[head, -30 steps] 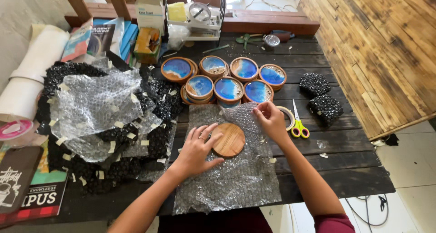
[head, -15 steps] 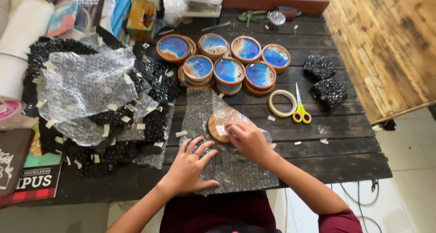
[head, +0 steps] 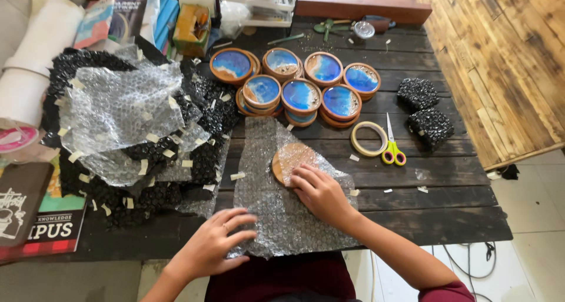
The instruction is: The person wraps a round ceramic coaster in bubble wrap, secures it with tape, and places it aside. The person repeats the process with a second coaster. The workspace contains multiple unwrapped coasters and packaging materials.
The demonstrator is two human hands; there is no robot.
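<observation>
We are resting our left hand [head: 215,243], fingers spread open, on the near edge of a clear bubble wrap sheet [head: 282,205] lying on the dark wooden table [head: 424,211]. Our right hand [head: 321,191] is pressing flat on the wrap folded over a round wooden coaster [head: 289,159]. Farther off, blue-topped coasters [head: 300,87] are clustering; a tape roll [head: 369,138] and yellow scissors [head: 392,149] are lying to the right.

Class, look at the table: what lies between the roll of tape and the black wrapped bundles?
In the head view, yellow-handled scissors lie between the tape roll and the black bundles.

A yellow-orange box [head: 192,22] stands beside blue book covers [head: 166,13] at the table's far-left edge.
</observation>
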